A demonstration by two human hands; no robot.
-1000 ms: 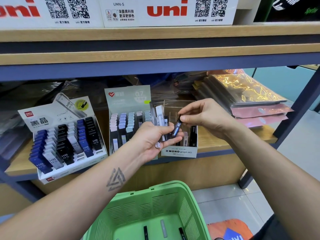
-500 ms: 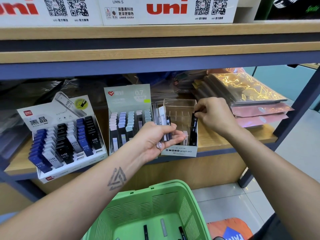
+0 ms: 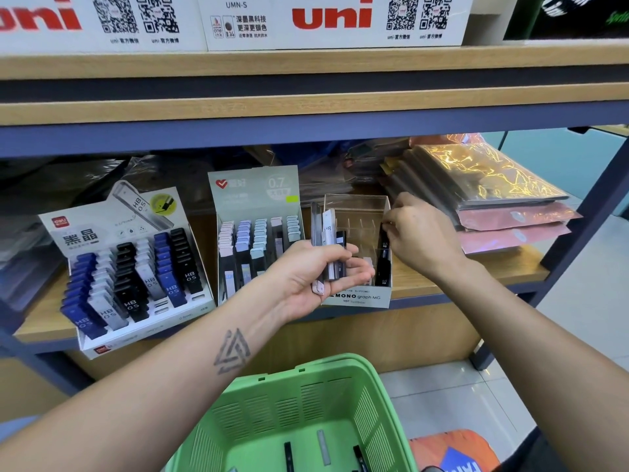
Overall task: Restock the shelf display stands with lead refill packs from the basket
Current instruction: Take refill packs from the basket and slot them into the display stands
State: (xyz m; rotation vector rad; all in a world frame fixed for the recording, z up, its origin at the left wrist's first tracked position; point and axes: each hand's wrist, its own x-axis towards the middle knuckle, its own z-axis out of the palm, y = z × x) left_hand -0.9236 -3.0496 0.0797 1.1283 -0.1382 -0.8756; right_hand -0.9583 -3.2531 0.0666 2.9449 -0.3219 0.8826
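Observation:
My left hand (image 3: 308, 279) is palm up in front of the shelf and grips a small bunch of lead refill packs (image 3: 332, 243), clear, white and black ones. Behind it stands the clear MONO graph display stand (image 3: 357, 298). My right hand (image 3: 417, 233) reaches to the stand's right side, its fingertips pinching the top of a black refill pack (image 3: 384, 264) that stands in the right column. A green basket (image 3: 306, 379) sits below with a few loose packs (image 3: 323, 446) on its bottom.
On the same shelf stand a grey 0.7 stand (image 3: 253, 189) with pastel packs and a white HB 0.5 stand (image 3: 112, 223) with blue, grey and black packs. Stacked foil sleeves (image 3: 493, 199) lie at the right. White uni boxes (image 3: 333, 18) fill the shelf above.
My right hand took a black pack from the bunch in my left hand, carried it right and lowered it into the MONO stand's right column. My left hand barely moved.

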